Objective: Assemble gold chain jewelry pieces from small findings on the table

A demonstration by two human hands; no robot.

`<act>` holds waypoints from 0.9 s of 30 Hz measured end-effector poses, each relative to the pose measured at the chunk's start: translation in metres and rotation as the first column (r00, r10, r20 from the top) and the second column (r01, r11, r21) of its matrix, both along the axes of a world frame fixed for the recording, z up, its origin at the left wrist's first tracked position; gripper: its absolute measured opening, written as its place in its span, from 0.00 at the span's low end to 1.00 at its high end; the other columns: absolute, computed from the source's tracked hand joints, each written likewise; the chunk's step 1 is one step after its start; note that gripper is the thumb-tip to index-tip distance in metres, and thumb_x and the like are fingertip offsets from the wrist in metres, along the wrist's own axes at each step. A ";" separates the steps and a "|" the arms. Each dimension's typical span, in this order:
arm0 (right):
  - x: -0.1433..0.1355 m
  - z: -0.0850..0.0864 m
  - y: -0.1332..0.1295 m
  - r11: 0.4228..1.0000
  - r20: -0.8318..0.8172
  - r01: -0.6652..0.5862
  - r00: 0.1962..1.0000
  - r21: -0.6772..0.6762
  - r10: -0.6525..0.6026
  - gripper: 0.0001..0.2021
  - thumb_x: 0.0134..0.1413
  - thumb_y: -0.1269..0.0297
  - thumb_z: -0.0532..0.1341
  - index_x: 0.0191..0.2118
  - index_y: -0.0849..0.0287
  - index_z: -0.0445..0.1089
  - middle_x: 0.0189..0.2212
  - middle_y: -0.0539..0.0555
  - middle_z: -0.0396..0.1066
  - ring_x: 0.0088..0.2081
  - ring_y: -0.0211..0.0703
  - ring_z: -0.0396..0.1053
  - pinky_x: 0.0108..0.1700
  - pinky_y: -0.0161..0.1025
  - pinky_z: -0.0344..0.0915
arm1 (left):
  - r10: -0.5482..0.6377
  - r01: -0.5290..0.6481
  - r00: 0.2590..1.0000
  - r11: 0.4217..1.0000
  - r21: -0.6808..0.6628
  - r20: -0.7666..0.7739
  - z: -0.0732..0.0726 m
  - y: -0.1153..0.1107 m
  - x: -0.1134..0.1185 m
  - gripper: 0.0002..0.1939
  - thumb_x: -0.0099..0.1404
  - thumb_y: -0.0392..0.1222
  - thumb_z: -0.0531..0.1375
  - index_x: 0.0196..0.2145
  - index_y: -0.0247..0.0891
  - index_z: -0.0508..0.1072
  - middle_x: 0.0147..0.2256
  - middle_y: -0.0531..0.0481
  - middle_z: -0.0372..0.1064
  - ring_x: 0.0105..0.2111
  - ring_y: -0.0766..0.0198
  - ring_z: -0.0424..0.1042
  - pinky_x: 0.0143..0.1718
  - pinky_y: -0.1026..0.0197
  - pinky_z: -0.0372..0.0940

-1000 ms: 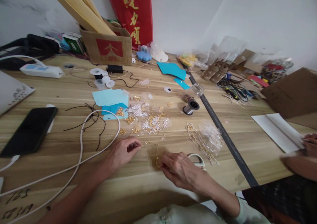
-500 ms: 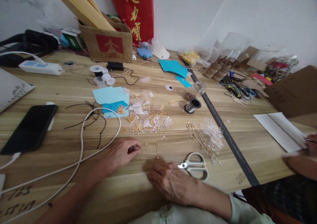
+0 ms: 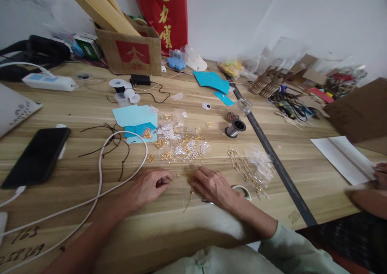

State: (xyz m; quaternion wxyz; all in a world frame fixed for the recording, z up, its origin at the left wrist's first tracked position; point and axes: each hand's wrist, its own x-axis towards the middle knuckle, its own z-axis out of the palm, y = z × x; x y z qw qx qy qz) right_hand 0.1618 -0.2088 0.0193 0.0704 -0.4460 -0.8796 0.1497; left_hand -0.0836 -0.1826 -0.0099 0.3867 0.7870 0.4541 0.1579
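Observation:
A thin gold chain bracelet (image 3: 182,174) lies between my hands on the wooden table (image 3: 145,233). My left hand (image 3: 152,185) pinches one end of it between thumb and fingers. The fingers of my right hand (image 3: 210,185) are closed on the chain farther along, their tips partly hidden, and a loose tail (image 3: 190,201) hangs toward me. Under my right wrist are scissors (image 3: 244,190), with only part of a pale handle showing. Just beyond my hands, small gold and silver findings (image 3: 189,148) are spread in little heaps and bags.
Several gold chains (image 3: 240,167) lie to the right beside clear bags (image 3: 260,163). A wire spool (image 3: 235,128) stands behind them. On the left, a white cable (image 3: 100,173) loops near a phone (image 3: 36,157). Another person's hand (image 3: 380,173) is at the right edge, by white paper (image 3: 344,159).
My right hand has moved forward from beside the scissors onto the chain, now covering most of the scissors. The chain's tail reaches farther toward me. My left hand has stayed in place.

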 end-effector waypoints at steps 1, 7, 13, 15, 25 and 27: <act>0.000 -0.004 0.002 1.000 -0.006 0.015 1.000 0.005 -0.015 0.05 0.64 0.65 0.54 0.39 0.59 0.64 0.33 0.53 0.67 0.33 0.40 0.67 0.32 0.34 0.59 | -0.005 0.005 1.000 1.000 0.003 -0.001 0.000 0.000 0.000 0.07 0.56 0.36 0.57 0.31 0.38 0.75 0.23 0.54 0.71 0.22 0.68 0.65 0.26 0.67 0.60; 0.001 -0.009 0.014 0.999 0.013 0.036 0.999 0.021 -0.036 0.05 0.64 0.67 0.54 0.38 0.60 0.65 0.33 0.53 0.67 0.32 0.38 0.67 0.32 0.33 0.57 | 0.001 -0.001 1.000 1.000 0.003 0.003 0.001 0.000 0.001 0.07 0.55 0.35 0.58 0.31 0.38 0.75 0.23 0.55 0.70 0.22 0.69 0.65 0.25 0.67 0.59; 0.003 -0.004 0.028 0.999 0.074 0.042 0.996 0.028 -0.044 0.05 0.64 0.68 0.54 0.37 0.61 0.66 0.34 0.52 0.67 0.34 0.38 0.67 0.33 0.33 0.55 | 0.001 -0.001 1.000 1.000 0.015 -0.019 0.002 -0.002 0.004 0.08 0.56 0.36 0.57 0.33 0.38 0.75 0.23 0.54 0.71 0.22 0.67 0.66 0.26 0.67 0.60; 0.004 -0.002 0.032 0.998 0.085 0.050 0.995 0.026 -0.052 0.04 0.64 0.68 0.55 0.39 0.61 0.66 0.34 0.52 0.67 0.34 0.38 0.67 0.33 0.33 0.56 | 0.000 0.000 1.000 1.000 0.017 -0.027 0.002 -0.002 0.005 0.08 0.56 0.36 0.57 0.33 0.38 0.76 0.24 0.53 0.72 0.23 0.67 0.67 0.26 0.67 0.60; -0.006 0.011 -0.012 0.991 0.023 -0.039 0.999 0.130 0.037 0.15 0.65 0.60 0.52 0.51 0.63 0.65 0.47 0.61 0.68 0.52 0.52 0.61 0.53 0.49 0.61 | -0.030 0.027 0.997 0.998 -0.048 -0.067 0.003 0.001 0.002 0.09 0.56 0.37 0.57 0.34 0.36 0.76 0.24 0.51 0.72 0.23 0.66 0.67 0.27 0.66 0.61; -0.012 0.009 -0.029 0.986 0.022 -0.089 0.996 0.144 0.087 0.23 0.64 0.57 0.53 0.59 0.65 0.58 0.55 0.62 0.63 0.58 0.54 0.56 0.59 0.54 0.55 | -0.016 0.013 0.998 0.998 -0.064 -0.053 0.005 0.001 0.003 0.10 0.56 0.38 0.57 0.34 0.35 0.76 0.25 0.50 0.72 0.24 0.65 0.68 0.27 0.65 0.62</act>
